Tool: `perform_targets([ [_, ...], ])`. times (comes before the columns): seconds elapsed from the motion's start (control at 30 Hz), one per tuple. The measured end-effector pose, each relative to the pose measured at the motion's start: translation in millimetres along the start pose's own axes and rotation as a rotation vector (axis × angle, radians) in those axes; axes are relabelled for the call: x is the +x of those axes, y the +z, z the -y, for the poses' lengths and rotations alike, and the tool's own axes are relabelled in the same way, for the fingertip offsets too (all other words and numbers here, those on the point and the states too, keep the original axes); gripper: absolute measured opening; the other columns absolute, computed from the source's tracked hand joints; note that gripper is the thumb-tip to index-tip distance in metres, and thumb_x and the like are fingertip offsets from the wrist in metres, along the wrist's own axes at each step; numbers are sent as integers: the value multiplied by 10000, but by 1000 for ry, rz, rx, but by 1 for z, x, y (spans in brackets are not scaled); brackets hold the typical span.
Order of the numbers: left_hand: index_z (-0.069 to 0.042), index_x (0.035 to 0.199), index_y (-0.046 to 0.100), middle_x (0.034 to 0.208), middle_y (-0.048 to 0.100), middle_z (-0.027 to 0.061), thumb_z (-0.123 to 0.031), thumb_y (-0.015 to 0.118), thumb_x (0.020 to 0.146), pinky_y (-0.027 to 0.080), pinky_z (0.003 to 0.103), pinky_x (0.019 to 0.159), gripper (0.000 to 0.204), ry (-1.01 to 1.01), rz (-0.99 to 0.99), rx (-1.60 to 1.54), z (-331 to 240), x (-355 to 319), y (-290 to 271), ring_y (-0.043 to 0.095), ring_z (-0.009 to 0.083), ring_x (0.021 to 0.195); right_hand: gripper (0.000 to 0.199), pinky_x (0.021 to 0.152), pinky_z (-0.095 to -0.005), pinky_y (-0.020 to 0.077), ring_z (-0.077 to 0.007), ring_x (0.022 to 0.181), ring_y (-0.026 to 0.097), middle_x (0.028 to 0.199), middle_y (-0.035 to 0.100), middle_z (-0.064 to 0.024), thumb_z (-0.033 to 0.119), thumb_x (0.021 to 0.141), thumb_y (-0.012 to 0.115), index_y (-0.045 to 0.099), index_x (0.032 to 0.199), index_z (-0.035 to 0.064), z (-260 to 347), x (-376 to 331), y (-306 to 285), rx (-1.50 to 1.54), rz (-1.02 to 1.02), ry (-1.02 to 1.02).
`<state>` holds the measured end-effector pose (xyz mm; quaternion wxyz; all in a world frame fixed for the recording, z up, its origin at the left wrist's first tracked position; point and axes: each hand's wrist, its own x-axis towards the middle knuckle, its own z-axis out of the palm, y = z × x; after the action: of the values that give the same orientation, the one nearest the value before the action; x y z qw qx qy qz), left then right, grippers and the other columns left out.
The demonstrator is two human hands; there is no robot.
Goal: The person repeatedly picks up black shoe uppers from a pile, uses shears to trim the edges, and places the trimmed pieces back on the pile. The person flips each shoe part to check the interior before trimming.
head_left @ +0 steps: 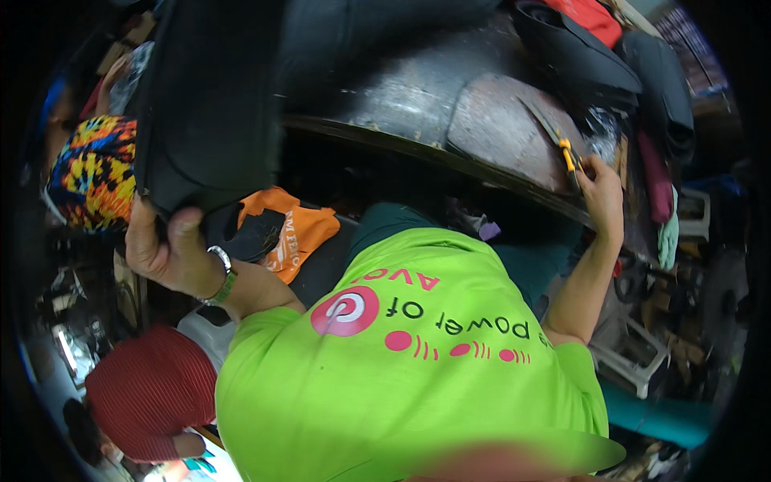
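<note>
While the left hand (173, 253) pinches the black sheet (209, 104) by its edge, the right hand (602, 197), grasping yellow-handled scissors (567, 153), should point them clear of it.

Sheet (213, 112): plain black. Scissors (568, 151): yellow-orange handles with black. Worktop (401, 88): black, worn grey. Board (498, 120): mottled grey-brown. Shirt (401, 386): lime green, pink and dark print. Cloth (317, 233): orange, white lettering. Patterned garment (96, 173): black, orange, yellow, blue splotches. Striped top (152, 386): dark red, fine stripes. Roll (654, 181): maroon. Rag (668, 233): mint green. Stool (634, 353): off-white.
</note>
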<state>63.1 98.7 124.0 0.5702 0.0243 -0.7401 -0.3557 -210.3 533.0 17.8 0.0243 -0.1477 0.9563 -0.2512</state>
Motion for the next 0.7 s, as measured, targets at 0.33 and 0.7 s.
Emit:
perform_targets([
  [0.33, -38, 853, 705, 791, 651, 67, -427, 755, 808, 470, 351, 862, 395, 418, 1199, 129, 51, -38, 185, 630, 262, 764, 142, 606, -172, 385, -16, 680, 496, 821, 597, 42, 36, 908, 684, 637, 1031, -16, -16, -26, -28, 815, -213, 29],
  [0.7, -25, 701, 671, 634, 609, 108, -586, 705, 820, 446, 385, 551, 574, 48, 1245, 299, 39, -40, 212, 599, 295, 579, 228, 646, -248, 441, -87, 696, 553, 764, 613, -30, 94, 827, 688, 637, 1023, -11, -47, -50, -29, 451, -67, 86],
])
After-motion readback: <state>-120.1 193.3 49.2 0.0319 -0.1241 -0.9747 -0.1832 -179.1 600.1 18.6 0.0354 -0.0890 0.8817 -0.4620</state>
